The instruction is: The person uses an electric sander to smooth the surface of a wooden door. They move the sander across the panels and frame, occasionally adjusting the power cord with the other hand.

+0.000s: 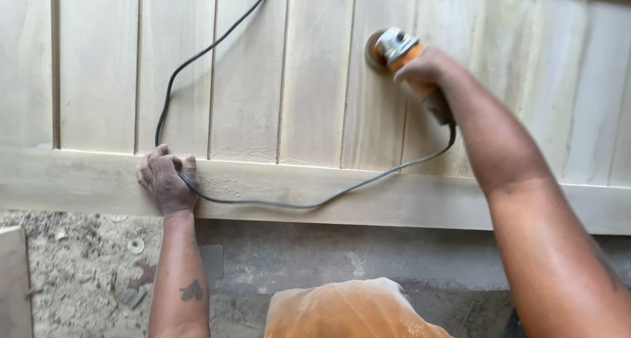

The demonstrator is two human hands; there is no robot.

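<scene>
— Largest item first?
— Pale wooden panel [315, 81], grooved vertical boards above a wide bottom rail, dusted with sawdust. Below it, a grey floor [276, 265] strewn with shavings.
— Next?
— Orange cloth [351, 312], dusty, at the lower edge of view.
— Hands?
— Right hand [424, 72], fingers clamped around an orange-bodied grinder [404, 55]; its disc end sits on a board near the panel's upper middle. Left hand [165, 179], fingers together and curled, lying flat on the bottom rail, pressing on the cord.
— The cord?
— Black cord [282, 205], running from the grinder down along the rail, under the left hand, then looping up across the boards.
</scene>
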